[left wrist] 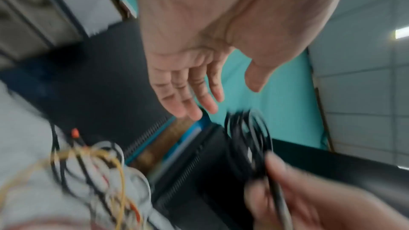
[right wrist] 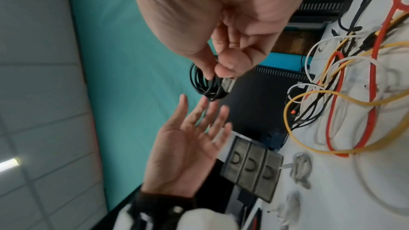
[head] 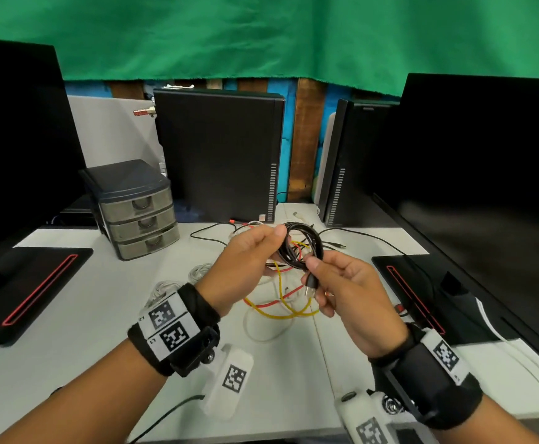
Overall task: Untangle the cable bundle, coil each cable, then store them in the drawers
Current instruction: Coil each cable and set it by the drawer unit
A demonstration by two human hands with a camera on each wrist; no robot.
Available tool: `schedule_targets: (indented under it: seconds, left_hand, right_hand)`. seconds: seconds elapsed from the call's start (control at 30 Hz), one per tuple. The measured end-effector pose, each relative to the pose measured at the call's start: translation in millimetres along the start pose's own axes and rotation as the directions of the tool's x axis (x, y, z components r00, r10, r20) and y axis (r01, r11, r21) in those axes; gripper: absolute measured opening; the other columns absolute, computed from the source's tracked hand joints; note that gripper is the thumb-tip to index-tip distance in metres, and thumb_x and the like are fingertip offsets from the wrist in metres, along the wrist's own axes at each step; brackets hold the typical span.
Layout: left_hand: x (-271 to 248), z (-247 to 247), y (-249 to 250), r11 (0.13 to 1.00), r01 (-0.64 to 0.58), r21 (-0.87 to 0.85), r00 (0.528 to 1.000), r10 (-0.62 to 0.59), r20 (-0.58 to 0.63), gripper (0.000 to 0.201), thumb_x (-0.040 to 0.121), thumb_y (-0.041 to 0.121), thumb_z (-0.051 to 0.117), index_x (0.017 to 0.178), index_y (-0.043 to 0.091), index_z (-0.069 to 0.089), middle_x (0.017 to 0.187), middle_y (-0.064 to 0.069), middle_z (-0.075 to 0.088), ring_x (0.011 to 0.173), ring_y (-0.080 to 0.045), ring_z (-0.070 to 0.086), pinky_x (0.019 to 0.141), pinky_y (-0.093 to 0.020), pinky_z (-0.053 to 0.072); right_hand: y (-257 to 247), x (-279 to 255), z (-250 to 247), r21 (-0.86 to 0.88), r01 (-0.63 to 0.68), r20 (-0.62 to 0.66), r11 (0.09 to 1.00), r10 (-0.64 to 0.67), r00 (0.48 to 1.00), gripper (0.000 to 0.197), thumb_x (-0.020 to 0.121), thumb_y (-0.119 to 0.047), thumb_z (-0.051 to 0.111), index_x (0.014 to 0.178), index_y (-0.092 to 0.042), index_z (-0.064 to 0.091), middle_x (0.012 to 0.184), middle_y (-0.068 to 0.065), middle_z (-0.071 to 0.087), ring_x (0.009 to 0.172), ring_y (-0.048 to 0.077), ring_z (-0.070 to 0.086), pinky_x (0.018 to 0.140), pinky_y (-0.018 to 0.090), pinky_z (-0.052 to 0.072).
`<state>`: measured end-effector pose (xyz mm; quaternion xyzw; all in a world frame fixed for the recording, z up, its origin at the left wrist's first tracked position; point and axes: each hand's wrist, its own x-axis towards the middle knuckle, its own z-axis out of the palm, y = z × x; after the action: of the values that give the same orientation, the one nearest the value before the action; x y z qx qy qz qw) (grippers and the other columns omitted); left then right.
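Observation:
A coiled black cable (head: 303, 248) hangs in the air over the table, and my right hand (head: 313, 267) pinches it between thumb and fingers, its plug (right wrist: 228, 83) sticking out beside the fingertips. My left hand (head: 261, 248) is close beside the coil with fingers straight and palm open (right wrist: 188, 142); the wrist views show it holding nothing. Below the hands a tangle of yellow, red, white and black cables (head: 281, 302) lies on the white table (head: 69, 363). The grey three-drawer unit (head: 140, 216) stands at the back left, all drawers shut.
Two white coiled cables (head: 199, 272) lie on the table left of the tangle. A black computer tower (head: 220, 155) stands behind it, another tower (head: 351, 165) at the right. Monitors and their black bases (head: 34, 283) flank both sides.

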<state>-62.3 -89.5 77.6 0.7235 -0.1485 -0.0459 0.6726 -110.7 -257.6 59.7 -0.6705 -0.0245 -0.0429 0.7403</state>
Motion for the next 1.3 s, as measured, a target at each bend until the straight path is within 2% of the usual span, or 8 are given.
schedule_targets:
  seconds: [0.1, 0.33, 0.47, 0.63, 0.8, 0.97, 1.1, 1.3]
  left_hand:
    - [11, -35, 10, 0.984, -0.056, 0.167, 0.98, 0.086, -0.178, 0.008, 0.097, 0.03, 0.062, 0.101, 0.025, 0.066, 0.101, 0.003, 0.069, 0.091, -0.009, 0.064, 0.074, -0.021, 0.047]
    - [5, -129, 50, 0.994, -0.106, -0.041, 0.873, 0.073, -0.482, 0.01, 0.1, 0.031, 0.058, 0.099, 0.025, 0.066, 0.095, 0.006, 0.07, 0.088, -0.011, 0.065, 0.078, -0.028, 0.05]
    - [3, -142, 51, 0.989, -0.121, -0.085, 0.86, 0.062, -0.506, 0.012, 0.101, 0.029, 0.056, 0.095, 0.024, 0.066, 0.086, 0.009, 0.07, 0.087, -0.013, 0.066, 0.078, -0.028, 0.05]
    - [3, -133, 41, 0.997, -0.065, -0.049, 0.909, 0.039, -0.415, 0.012, 0.1, 0.031, 0.059, 0.097, 0.021, 0.064, 0.088, 0.006, 0.07, 0.078, -0.012, 0.066, 0.075, -0.028, 0.049]
    - [8, -114, 14, 1.0, 0.017, 0.0, 0.945, -0.016, -0.326, 0.01, 0.099, 0.026, 0.06, 0.095, 0.021, 0.067, 0.088, 0.002, 0.073, 0.071, -0.008, 0.067, 0.069, -0.025, 0.05]
    - [13, -71, -27, 0.98, 0.15, 0.133, 0.982, -0.132, -0.134, 0.014, 0.095, 0.007, 0.06, 0.086, 0.014, 0.068, 0.081, -0.002, 0.069, 0.057, -0.012, 0.065, 0.051, -0.021, 0.042]
    - [17, -35, -51, 0.935, 0.207, 0.289, 0.978, -0.206, -0.033, 0.016, 0.094, 0.004, 0.059, 0.084, 0.011, 0.069, 0.074, 0.0, 0.066, 0.047, -0.01, 0.059, 0.041, -0.015, 0.039]
    - [26, -2, -81, 0.735, 0.088, 0.672, 0.959, -0.246, 0.143, 0.005, 0.081, 0.024, 0.079, 0.08, 0.023, 0.075, 0.07, 0.012, 0.06, 0.067, -0.01, 0.058, 0.069, -0.025, 0.045]
  right_hand:
    - [15, 18, 8, -0.098, -0.032, -0.03, 0.995, 0.029, 0.999, 0.012, 0.097, -0.011, 0.063, 0.088, -0.005, 0.068, 0.067, 0.008, 0.059, 0.046, 0.013, 0.045, 0.04, 0.021, 0.034]
    - [89, 62, 66, -0.404, -0.073, 0.024, 0.912, 0.09, 0.996, 0.014, 0.082, -0.023, 0.076, 0.07, -0.019, 0.071, 0.061, -0.006, 0.065, 0.054, 0.012, 0.057, 0.061, 0.035, 0.052]
    - [107, 64, 117, -0.304, -0.308, 0.159, 0.902, 0.366, 0.917, 0.024, 0.086, -0.005, 0.076, 0.086, -0.014, 0.053, 0.067, 0.01, 0.059, 0.042, 0.014, 0.056, 0.039, 0.02, 0.044]
    - [107, 66, 130, -0.527, -0.177, 0.12, 0.831, 0.279, 0.953, 0.013, 0.099, -0.016, 0.057, 0.111, -0.012, 0.055, 0.073, 0.011, 0.064, 0.04, 0.013, 0.059, 0.038, 0.022, 0.045]
    - [86, 67, 89, -0.51, -0.121, 0.047, 0.852, 0.168, 0.985, 0.023, 0.091, 0.002, 0.05, 0.082, -0.016, 0.063, 0.07, 0.012, 0.063, 0.049, 0.022, 0.059, 0.052, 0.035, 0.05]
    - [55, 44, 32, -0.464, -0.203, 0.018, 0.862, 0.238, 0.971, 0.014, 0.092, 0.003, 0.057, 0.084, -0.005, 0.065, 0.075, 0.016, 0.065, 0.038, 0.008, 0.053, 0.037, 0.016, 0.038]
    - [51, 26, -16, -0.516, -0.257, -0.026, 0.817, 0.285, 0.958, 0.012, 0.094, -0.004, 0.059, 0.086, -0.007, 0.067, 0.078, 0.016, 0.071, 0.041, 0.013, 0.054, 0.037, 0.017, 0.031]
    - [49, 22, -52, -0.5, -0.292, -0.07, 0.815, 0.298, 0.952, 0.009, 0.094, -0.019, 0.065, 0.089, -0.013, 0.07, 0.078, 0.005, 0.075, 0.052, 0.018, 0.059, 0.042, 0.021, 0.035]
